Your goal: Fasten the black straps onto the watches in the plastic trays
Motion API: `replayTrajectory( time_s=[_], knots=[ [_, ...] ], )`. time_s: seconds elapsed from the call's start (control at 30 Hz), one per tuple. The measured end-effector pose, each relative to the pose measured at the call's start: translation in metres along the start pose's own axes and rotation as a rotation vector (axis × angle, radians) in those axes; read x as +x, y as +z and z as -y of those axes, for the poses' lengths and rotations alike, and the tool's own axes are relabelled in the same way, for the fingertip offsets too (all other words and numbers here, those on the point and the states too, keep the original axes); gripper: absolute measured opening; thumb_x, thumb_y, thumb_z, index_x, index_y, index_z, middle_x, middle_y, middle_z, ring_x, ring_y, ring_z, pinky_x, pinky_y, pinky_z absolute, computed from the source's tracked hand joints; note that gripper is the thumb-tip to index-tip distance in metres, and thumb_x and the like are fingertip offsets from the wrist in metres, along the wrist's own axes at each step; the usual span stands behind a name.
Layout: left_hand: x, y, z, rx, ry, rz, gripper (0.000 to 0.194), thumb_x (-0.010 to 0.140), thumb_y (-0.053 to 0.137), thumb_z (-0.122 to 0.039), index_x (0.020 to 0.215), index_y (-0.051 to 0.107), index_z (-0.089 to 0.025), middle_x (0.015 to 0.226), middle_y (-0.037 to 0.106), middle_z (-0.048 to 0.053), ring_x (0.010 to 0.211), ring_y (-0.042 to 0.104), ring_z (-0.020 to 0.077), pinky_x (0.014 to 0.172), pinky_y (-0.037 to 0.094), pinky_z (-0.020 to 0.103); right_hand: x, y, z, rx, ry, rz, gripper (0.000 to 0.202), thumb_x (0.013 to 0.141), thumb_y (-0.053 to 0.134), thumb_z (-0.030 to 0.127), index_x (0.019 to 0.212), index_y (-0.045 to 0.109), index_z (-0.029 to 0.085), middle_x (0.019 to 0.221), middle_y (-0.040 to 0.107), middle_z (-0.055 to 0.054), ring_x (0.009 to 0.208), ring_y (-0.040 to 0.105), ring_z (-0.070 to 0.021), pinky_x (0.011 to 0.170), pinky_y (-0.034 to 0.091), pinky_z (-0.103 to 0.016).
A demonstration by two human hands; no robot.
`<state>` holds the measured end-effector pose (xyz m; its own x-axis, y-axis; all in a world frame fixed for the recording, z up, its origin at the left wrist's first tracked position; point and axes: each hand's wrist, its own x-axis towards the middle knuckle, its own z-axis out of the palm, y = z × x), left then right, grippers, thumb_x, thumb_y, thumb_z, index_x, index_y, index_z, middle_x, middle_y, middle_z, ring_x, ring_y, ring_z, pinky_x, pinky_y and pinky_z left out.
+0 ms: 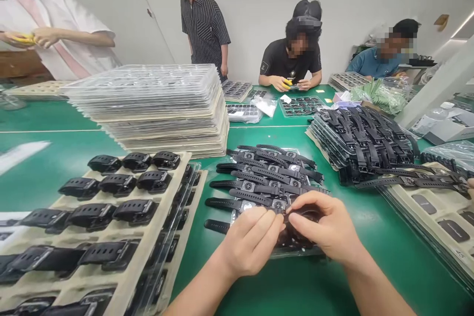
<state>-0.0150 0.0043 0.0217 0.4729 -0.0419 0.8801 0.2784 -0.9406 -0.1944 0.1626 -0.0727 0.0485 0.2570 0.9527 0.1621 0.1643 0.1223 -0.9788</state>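
Observation:
Near the front of the table, my left hand (pixel 255 239) and my right hand (pixel 329 224) meet, fingertips pinched together. Between them is a black watch strap (pixel 306 214), mostly covered by the fingers. Just beyond and partly beneath lie several smartwatches (pixel 274 170) in rows, with their straps spread sideways and round sensor backs facing up. They rest on a clear plastic tray (pixel 296 253), whose near edge shows under my hands. The exact point where the fingers grip is too small to make out.
On the left, a beige tray (pixel 155 229) holds watches with closed straps. Behind it rises a tall stack of trays (pixel 163 113). More watches (pixel 365 133) lie on stacked trays at right, near another beige tray (pixel 416 222). Several people stand or sit around the green table (pixel 370 237).

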Motion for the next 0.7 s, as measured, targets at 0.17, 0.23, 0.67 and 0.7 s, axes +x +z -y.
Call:
replayTrajectory(
  time_s=[0.17, 0.23, 0.67, 0.7],
  knots=[
    [0.000, 0.000, 0.004, -0.033, -0.009, 0.004, 0.012, 0.090, 0.061, -0.007, 0.098, 0.070, -0.011, 0.078, 0.071, 0.008, 0.076, 0.065, 0.0206, 0.066, 0.056, 0.033, 0.001, -0.009, -0.001, -0.117, -0.059, -0.040, 0.002, 0.078, 0.076, 0.025, 0.078, 0.076, 0.023, 0.077, 0.076, -0.003, 0.070, 0.069, -0.0204, 0.061, 0.055, -0.028],
    [0.001, 0.001, 0.009, -0.045, -0.074, -0.004, 0.013, 0.091, 0.059, -0.006, 0.097, 0.068, -0.013, 0.079, 0.070, 0.007, 0.075, 0.065, 0.0195, 0.068, 0.055, 0.032, 0.005, -0.023, -0.004, -0.199, -0.069, -0.121, 0.005, 0.081, 0.074, 0.027, 0.080, 0.077, 0.023, 0.081, 0.077, -0.004, 0.074, 0.070, -0.0216, 0.066, 0.056, -0.030],
    [-0.001, 0.006, 0.019, -0.096, -0.286, -0.007, 0.017, 0.089, 0.059, -0.005, 0.101, 0.063, -0.016, 0.083, 0.070, 0.007, 0.077, 0.063, 0.0194, 0.071, 0.055, 0.033, 0.026, -0.042, -0.024, -0.644, -0.027, 0.212, 0.012, 0.093, 0.062, 0.027, 0.098, 0.073, 0.026, 0.102, 0.078, -0.002, 0.091, 0.071, -0.0234, 0.079, 0.055, -0.034],
    [-0.001, 0.006, 0.020, -0.097, -0.291, -0.011, 0.017, 0.089, 0.059, -0.004, 0.101, 0.062, -0.016, 0.082, 0.069, 0.007, 0.076, 0.063, 0.0192, 0.071, 0.055, 0.033, 0.027, -0.042, -0.026, -0.686, -0.028, 0.193, 0.012, 0.094, 0.061, 0.027, 0.098, 0.072, 0.026, 0.102, 0.078, -0.001, 0.091, 0.071, -0.0234, 0.078, 0.055, -0.035]
  ],
)
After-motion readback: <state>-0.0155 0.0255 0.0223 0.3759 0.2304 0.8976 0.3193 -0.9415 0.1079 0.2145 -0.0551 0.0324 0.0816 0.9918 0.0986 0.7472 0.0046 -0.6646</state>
